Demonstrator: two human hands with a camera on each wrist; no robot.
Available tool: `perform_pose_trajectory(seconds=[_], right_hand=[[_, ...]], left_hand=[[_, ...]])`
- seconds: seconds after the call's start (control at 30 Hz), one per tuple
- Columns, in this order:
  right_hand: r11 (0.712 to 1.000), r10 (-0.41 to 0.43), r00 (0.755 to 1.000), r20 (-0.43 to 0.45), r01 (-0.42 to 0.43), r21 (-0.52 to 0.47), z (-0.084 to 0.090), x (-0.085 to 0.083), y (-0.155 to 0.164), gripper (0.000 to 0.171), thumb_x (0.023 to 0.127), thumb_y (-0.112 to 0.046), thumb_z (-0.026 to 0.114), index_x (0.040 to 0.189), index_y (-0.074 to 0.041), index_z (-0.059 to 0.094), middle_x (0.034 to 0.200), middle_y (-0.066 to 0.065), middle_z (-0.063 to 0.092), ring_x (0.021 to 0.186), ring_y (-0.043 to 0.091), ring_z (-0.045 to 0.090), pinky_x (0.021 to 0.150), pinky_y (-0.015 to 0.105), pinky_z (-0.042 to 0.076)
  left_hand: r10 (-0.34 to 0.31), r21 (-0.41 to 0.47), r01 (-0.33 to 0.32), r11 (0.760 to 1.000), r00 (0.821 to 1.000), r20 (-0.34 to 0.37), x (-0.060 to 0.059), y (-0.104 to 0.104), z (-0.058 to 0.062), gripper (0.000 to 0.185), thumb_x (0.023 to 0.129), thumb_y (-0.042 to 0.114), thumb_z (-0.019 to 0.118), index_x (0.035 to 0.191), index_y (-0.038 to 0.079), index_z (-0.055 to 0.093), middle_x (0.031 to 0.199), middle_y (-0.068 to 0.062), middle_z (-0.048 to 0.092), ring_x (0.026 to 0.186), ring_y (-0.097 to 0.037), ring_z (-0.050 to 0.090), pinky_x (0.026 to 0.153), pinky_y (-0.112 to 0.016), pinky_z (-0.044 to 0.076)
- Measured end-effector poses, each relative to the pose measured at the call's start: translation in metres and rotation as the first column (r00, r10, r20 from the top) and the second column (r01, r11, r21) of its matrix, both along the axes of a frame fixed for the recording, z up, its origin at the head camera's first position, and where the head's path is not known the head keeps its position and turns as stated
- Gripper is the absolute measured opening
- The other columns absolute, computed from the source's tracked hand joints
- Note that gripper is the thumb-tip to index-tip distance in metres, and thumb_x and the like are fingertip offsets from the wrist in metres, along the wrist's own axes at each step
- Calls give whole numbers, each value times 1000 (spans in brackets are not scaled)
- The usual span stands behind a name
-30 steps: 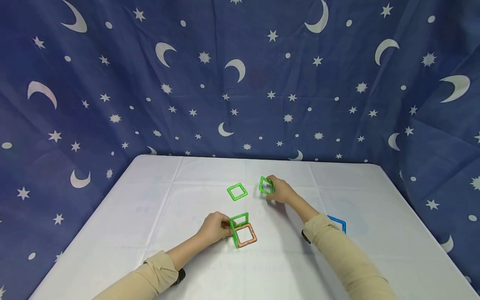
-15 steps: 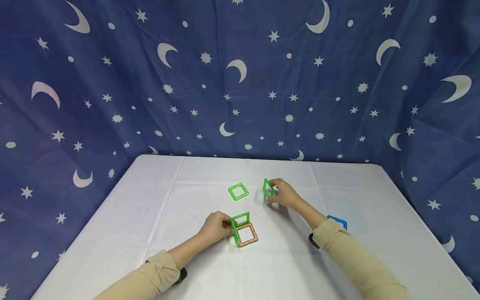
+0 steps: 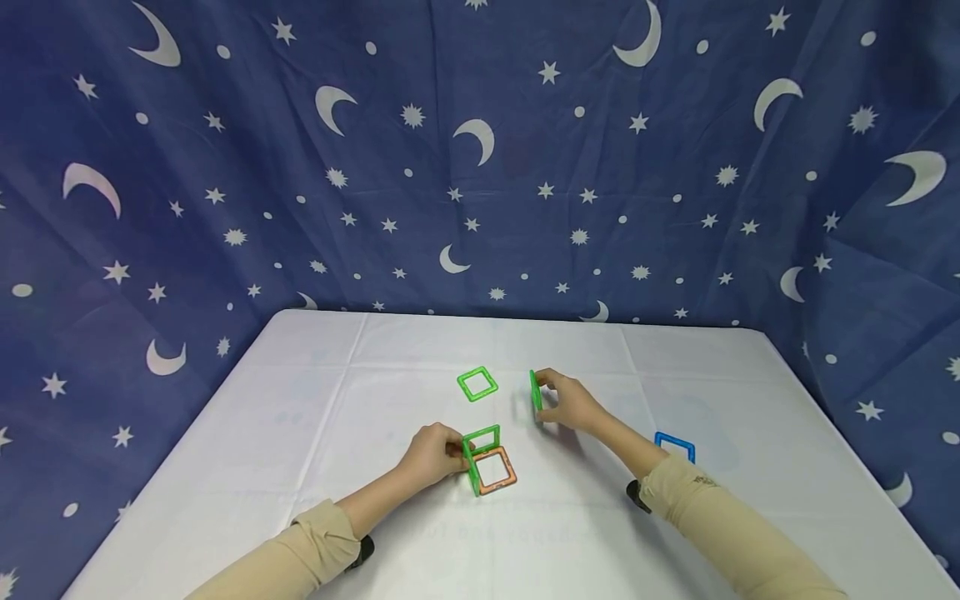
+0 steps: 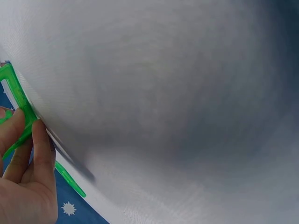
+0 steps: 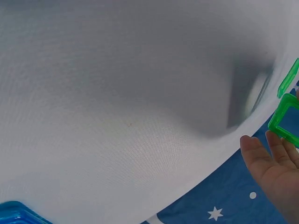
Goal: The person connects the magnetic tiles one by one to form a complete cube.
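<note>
Two hands grip green square frames on the white table point(image 3: 315, 433): the left hand point(image 3: 431, 454) pinches an upright frame point(image 3: 480, 439) joined to an orange frame point(image 3: 497, 471), the right hand point(image 3: 572, 404) holds a lifted frame point(image 3: 536, 392); no writing is readable.

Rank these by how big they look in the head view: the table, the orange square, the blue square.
1. table, by far the largest.
2. orange square.
3. blue square, partly hidden behind the sleeve; both squares look much alike, so that order is unsure.

A green square frame point(image 3: 535, 392) stands on edge, nearly edge-on, right of centre on the table. Nearer and to its left, two green square frames point(image 3: 474, 454) stand upright along the left and far edges of a flat orange square frame point(image 3: 497, 472).
</note>
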State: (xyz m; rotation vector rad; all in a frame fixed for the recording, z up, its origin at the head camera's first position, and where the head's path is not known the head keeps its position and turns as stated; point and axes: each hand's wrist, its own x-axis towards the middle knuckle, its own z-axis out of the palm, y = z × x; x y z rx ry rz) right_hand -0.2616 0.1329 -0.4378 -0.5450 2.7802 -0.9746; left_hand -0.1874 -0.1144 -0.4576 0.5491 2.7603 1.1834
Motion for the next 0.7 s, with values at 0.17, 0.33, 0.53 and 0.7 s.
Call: perform_pose_trajectory(seconds=[0.17,0.33,0.53,0.7], right_hand=[[998,40,999,-3,-41,-56,1,5,3,59,76,1,73,128,6,44,128,26,55,122,46,48,103,53,40],[992,64,997,33,-59,-111,1,9,5,61,77,5,71,130,6,42,129,27,52,123,45,48,102,51,42],[988,85,994,63,-76,-134,-1,14,3,63,77,7,70,131,7,40,130,28,51,123,45,48,100,51,43],[988,89,994,71,-79,-132,-1,16,1,62,76,8,71,131,6,41,130,25,51,123,43,49,100,49,43]], left_hand=[[-6,-1,6,1000,1000,-1,0,0,-1,16,73,-2,76,88,-4,72,73,-9,70,61,-8,55,56,-17,43],[-4,2,4,1000,1000,3,0,1,-1,16,73,-1,76,88,-5,72,73,-9,70,61,-8,55,56,-17,43],[1,4,-1,1000,1000,15,0,0,-2,16,73,-1,76,88,-4,73,72,-8,70,61,-7,55,55,-17,43],[5,2,-5,1000,1000,14,-1,0,-2,16,72,-1,76,88,-4,73,73,-8,70,62,-8,56,56,-17,44]])
